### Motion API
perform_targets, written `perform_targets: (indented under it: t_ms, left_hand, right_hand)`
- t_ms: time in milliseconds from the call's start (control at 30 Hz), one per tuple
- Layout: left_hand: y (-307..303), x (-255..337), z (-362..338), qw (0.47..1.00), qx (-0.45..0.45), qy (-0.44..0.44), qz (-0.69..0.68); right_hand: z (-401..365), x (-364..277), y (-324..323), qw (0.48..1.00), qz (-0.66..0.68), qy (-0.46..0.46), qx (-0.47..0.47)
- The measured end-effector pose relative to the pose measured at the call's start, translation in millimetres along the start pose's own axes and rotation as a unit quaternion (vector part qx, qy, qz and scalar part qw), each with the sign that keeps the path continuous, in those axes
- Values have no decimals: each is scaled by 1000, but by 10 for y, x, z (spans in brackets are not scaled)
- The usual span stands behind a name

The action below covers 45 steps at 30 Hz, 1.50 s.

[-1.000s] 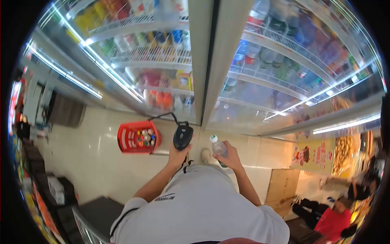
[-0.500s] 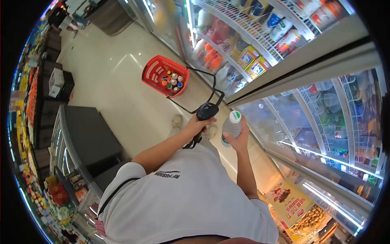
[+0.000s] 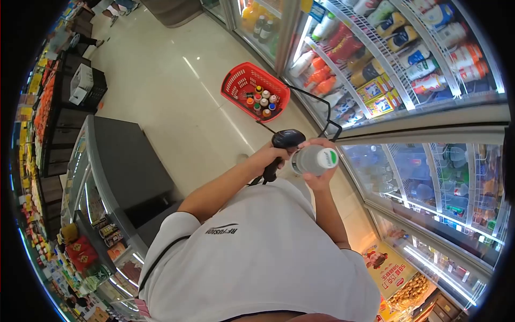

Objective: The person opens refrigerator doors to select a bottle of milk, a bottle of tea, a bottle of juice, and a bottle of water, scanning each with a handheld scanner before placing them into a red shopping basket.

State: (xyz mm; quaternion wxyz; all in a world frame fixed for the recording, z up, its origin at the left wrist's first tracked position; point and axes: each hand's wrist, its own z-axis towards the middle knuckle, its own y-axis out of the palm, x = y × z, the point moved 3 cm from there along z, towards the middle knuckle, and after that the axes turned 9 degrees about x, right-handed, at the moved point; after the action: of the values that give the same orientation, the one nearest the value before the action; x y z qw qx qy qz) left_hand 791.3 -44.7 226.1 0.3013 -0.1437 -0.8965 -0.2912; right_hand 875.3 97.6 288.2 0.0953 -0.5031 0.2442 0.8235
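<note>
My left hand [image 3: 267, 157] is closed around the grip of a black handheld barcode scanner [image 3: 288, 139]. In my right hand [image 3: 321, 181] is a clear plastic bottle [image 3: 307, 161], tilted so that its white-and-green cap [image 3: 327, 158] faces up toward me. The bottle's lower end is close beside the scanner head. Beyond my hands on the floor stands a red shopping basket [image 3: 236, 86] with several small capped bottles [image 3: 263, 102] in it. Its black handle [image 3: 328, 114] leans out toward the fridge side.
Glass-fronted drink fridges [image 3: 418, 177] run along my right, with shelves of bottles and cartons. A grey display cabinet [image 3: 129, 161] stands on my left, beyond it a black-and-white crate [image 3: 88, 85]. A printed yellow box [image 3: 389, 271] is low on the right. People's legs show far ahead.
The bottle has come left toward the scanner and tipped, its cap now turned to the right. The whole view has shifted, so the basket and shelves appear farther right.
</note>
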Motion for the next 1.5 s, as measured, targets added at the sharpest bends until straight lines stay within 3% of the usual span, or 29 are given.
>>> perform_targets:
  t_ms: [67,133,200,400,500,567,700,767,800,867,900,1000,1100,1233,1300,1500]
  left_hand:
    - [-414,111,-149,999,33,15,-16]
    - [-862,90,-213,990,117,47,-62]
    - [-1276,160,-364,982,161,55,-79]
    - [-2287,280,-659,943,278,123,-134]
    - [-2585,253,-676,920,321,149,-167]
    - [-2690,275,-614,898,354,180,-192]
    - [-2958,269,-391,899,365,162,-179]
    - [-3064,331,-254,887,393,168,-174]
    - [-3107,387,-181,887,396,165,-170]
    - [-3205,557,-68,870,434,160,-170]
    - [-3232,660,-3,861,445,171,-178]
    - [-3349,948,258,852,456,185,-179]
    - [-3481,1152,580,857,455,173,-167]
    - [-3407,1367,994,857,448,172,-191]
    - [-3421,1293,1163,869,432,154,-189]
    - [-3638,653,1213,869,487,54,-68]
  right_hand:
    - [39,114,510,995,-94,3,-42]
    - [141,128,1022,975,-183,-60,-111]
    - [224,176,1426,956,-240,-28,-164]
    - [340,374,2233,945,-259,-45,-194]
    - [337,530,2408,903,-360,-36,-234]
    - [376,686,2458,891,-281,226,-277]
    - [536,963,2459,901,-156,326,-241]
    - [637,1169,2405,873,15,433,-222]
    - [747,1225,2361,872,20,436,-220]
    - [955,1345,2317,808,58,533,-245]
    - [1062,1449,2307,756,95,613,-209]
    - [1308,1611,2255,703,214,658,-166]
    - [1500,1746,2258,667,256,690,-114]
    - [1781,2017,2267,635,261,717,-120]
    - [1891,2241,2247,643,175,726,-169]
    - [1993,3364,1980,645,74,749,-134]
